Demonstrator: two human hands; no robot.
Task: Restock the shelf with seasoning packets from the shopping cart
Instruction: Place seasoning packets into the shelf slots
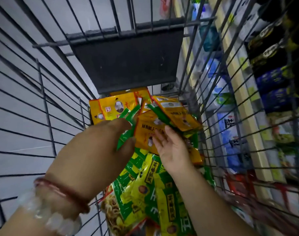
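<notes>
I look down into a wire shopping cart holding a heap of seasoning packets. Orange-yellow packets lie at the far end, and green-and-yellow packets lie nearer me. My left hand is closed on the edge of a small bunch of orange and green packets lifted above the heap. My right hand has its fingers spread against the right side of that same bunch. The shelf with packaged goods runs along the right, seen through the cart's wires.
A dark plastic flap hangs at the cart's far end. Blue, white and dark packages fill the shelf rows on the right. Pale floor shows through the cart's left side. Beaded bracelets circle my left wrist.
</notes>
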